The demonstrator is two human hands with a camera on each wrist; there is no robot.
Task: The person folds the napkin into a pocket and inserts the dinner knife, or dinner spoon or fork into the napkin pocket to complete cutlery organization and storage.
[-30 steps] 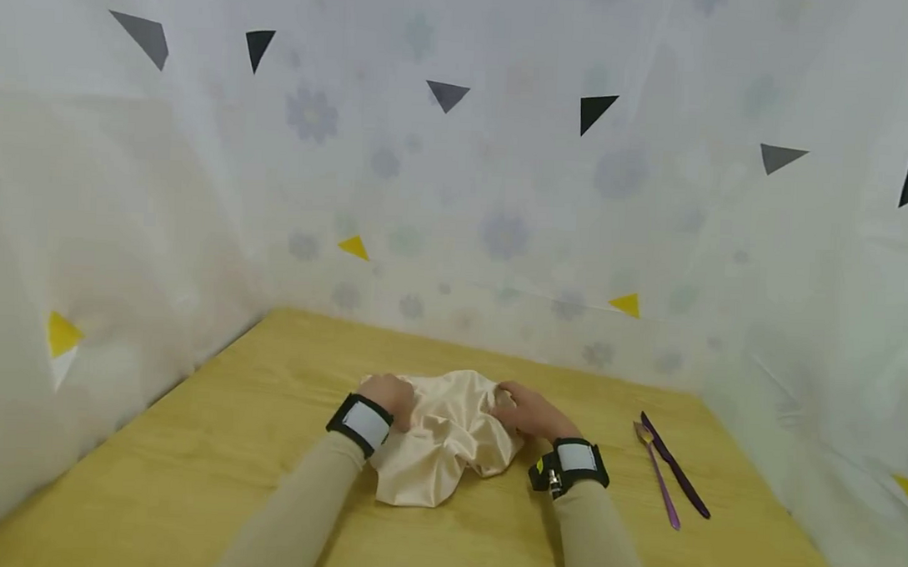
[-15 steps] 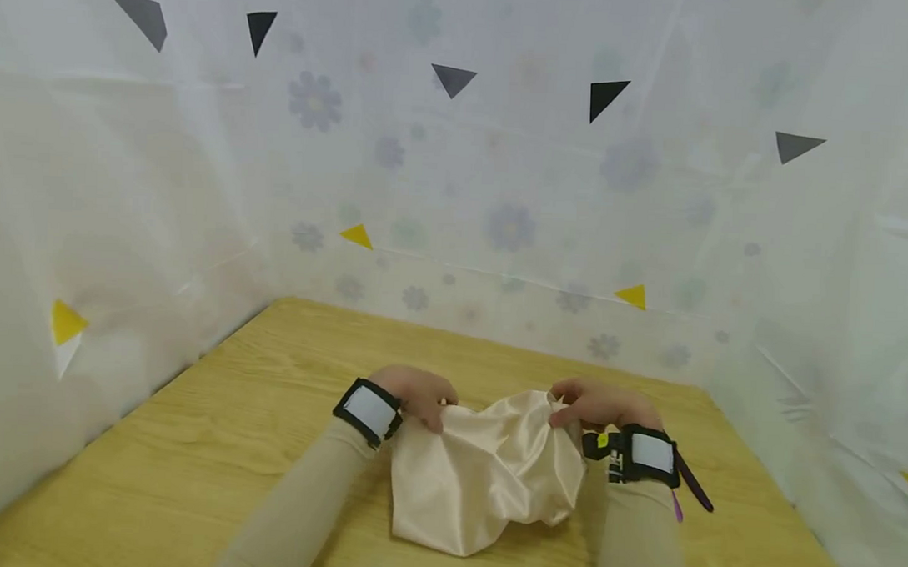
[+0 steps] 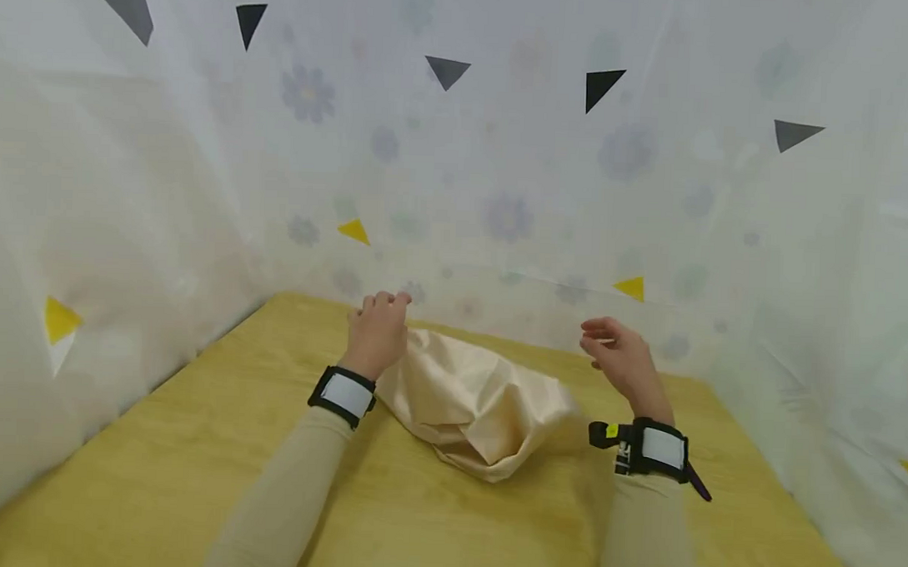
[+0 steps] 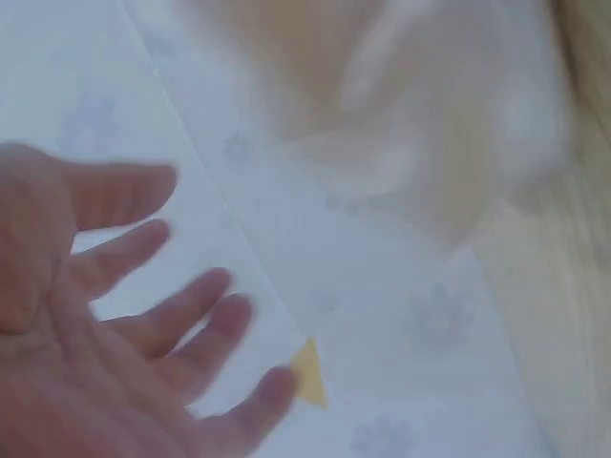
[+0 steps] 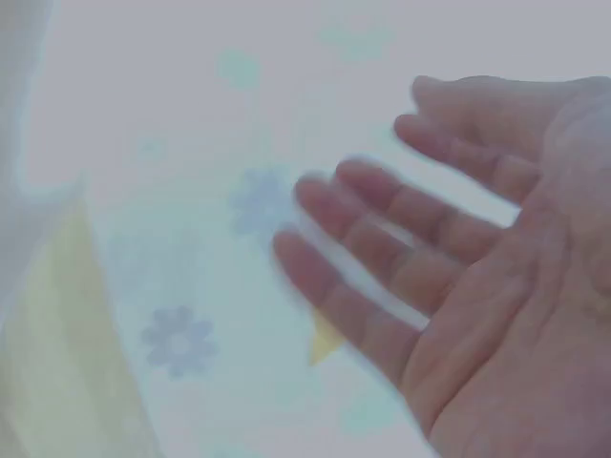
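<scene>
Nearest the person, bare wooden table runs from the front edge up to both sleeves, with open board on the outer side of each forearm. Between the wrists lies the cream satin cloth, bunched in a loose heap on the board, its near fold pointing back toward the person and its far end reaching up under the left hand. That hand is raised just above the cloth's far corner, fingers spread and relaxed, gripping nothing; whether it brushes the fabric cannot be told. The right hand hovers clear of the cloth, off to its right, fingers loosely apart and empty. A purple utensil pokes out beside the right wristband, mostly hidden. Just beyond both hands the table ends at a white flowered curtain that closes in the back and both sides, leaving little room forward.
</scene>
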